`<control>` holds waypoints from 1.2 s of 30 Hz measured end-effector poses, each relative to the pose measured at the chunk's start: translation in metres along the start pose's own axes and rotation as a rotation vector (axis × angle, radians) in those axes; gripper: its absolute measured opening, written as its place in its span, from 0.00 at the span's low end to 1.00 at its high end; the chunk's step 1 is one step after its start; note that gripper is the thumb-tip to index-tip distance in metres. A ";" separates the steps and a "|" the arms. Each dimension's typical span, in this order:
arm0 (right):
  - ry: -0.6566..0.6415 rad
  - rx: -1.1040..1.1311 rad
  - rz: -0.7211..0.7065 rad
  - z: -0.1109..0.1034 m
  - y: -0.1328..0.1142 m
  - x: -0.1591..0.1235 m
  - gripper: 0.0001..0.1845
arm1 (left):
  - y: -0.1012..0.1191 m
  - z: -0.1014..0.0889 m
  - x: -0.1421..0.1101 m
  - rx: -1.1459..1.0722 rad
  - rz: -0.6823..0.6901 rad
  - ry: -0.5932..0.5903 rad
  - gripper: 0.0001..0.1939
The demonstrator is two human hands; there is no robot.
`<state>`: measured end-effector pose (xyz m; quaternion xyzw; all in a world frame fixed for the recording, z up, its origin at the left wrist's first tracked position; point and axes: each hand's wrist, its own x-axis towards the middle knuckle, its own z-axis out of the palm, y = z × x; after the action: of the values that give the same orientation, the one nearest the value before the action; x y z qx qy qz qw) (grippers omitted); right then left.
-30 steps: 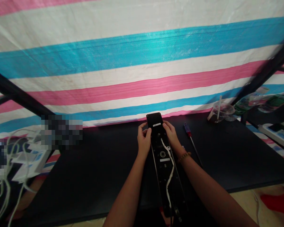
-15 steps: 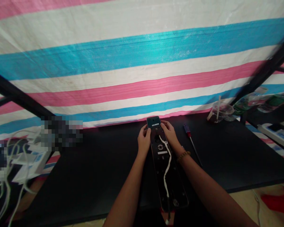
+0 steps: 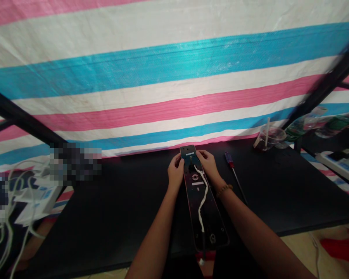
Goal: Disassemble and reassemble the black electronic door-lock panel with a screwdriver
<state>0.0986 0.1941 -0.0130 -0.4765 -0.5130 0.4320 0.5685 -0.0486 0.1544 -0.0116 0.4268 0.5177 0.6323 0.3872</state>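
Note:
A long black door lock panel lies lengthwise in front of me, its inner side facing up. A white-sleeved cable runs down it from a hole near the far end. The cable's dark tail and small white connector hang past the near edge. My left hand grips the panel's far left edge, thumb on top. Across from it, my right hand holds the far right edge, fingers closed on the rim. Right of that arm lies a screwdriver with a blue-and-red handle.
The black table meets a striped tarp at the back. A plastic cup with a straw and plastic bottles stand at the back right. White cables and boxes crowd the left side. Black metal posts slant at both sides.
The panel has shifted slightly left and its near end sits a little farther from me, with the connector moving along. Both hands keep their hold. The screwdriver stays where it was.

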 end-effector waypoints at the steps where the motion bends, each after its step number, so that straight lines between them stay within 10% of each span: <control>1: 0.002 -0.010 0.002 0.000 0.001 0.000 0.20 | -0.001 0.000 0.001 0.000 -0.008 0.004 0.16; 31: -0.046 -0.053 0.046 -0.006 0.002 0.001 0.19 | -0.004 0.005 -0.004 0.092 -0.001 0.061 0.10; 36: -0.068 -0.058 0.034 -0.007 0.001 0.000 0.21 | 0.022 0.003 -0.006 0.061 0.050 0.105 0.09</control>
<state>0.1055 0.1938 -0.0141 -0.4865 -0.5363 0.4426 0.5289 -0.0452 0.1457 0.0098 0.4175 0.5455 0.6472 0.3304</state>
